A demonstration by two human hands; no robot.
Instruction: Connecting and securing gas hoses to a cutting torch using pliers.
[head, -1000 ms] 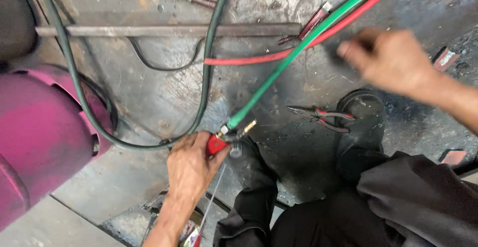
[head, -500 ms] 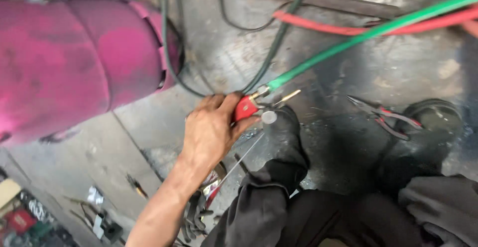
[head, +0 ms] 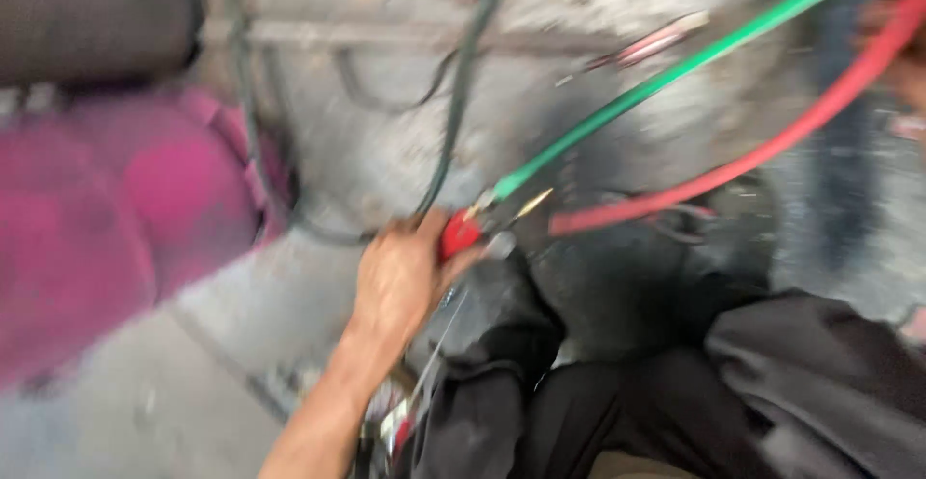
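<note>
My left hand (head: 400,272) is closed round the red handle of a gas torch (head: 460,235), low over the concrete floor. A green hose (head: 675,69) runs from the torch's brass fittings up to the top right. The free end of a red hose (head: 752,161) hangs just right of those fittings, apart from them. The hose rises to the right edge, where my blurred right hand (head: 902,64) appears closed round it. The whole view is motion-blurred.
A pink gas cylinder (head: 116,218) lies at the left. A dark hose (head: 453,122) loops across the floor behind the torch, under a metal bar (head: 386,35). Red-handled pliers (head: 656,40) lie further back. My dark trousers (head: 772,383) fill the lower right.
The red hose lay on the floor before; now it is lifted, its end close to the torch fittings. My left hand still grips the torch. The camera has swung back right.
</note>
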